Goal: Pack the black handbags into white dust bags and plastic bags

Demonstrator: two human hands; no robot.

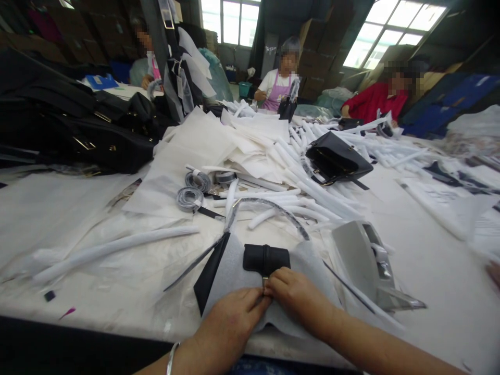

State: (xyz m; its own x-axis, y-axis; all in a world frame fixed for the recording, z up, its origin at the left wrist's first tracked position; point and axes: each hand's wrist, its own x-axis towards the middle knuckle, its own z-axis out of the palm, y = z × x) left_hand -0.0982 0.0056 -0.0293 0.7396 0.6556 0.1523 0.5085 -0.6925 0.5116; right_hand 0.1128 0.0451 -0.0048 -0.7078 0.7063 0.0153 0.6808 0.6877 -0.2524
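Observation:
A black handbag (211, 273) lies at the table's front edge, its body mostly covered by a grey-white protective sheet (312, 265). Its handle (273, 202) is wrapped in clear film and arches away from me. A black flap (277, 258) shows on the front, with a small gold clasp (265, 282) below it. At that clasp the fingertips of my left hand (232, 317) and my right hand (300, 297) meet, both closed in a pinch on the bag's front. The fingers hide exactly which part each one grips.
To the right stands a grey tape dispenser (357, 255). Rolled straps (190, 199) lie behind the handbag, before white paper sheets (219, 138) and white tubes (312, 192). Another black handbag (338, 159) rests farther back. Black bags (78, 120) pile up at left. Several people sit across the table.

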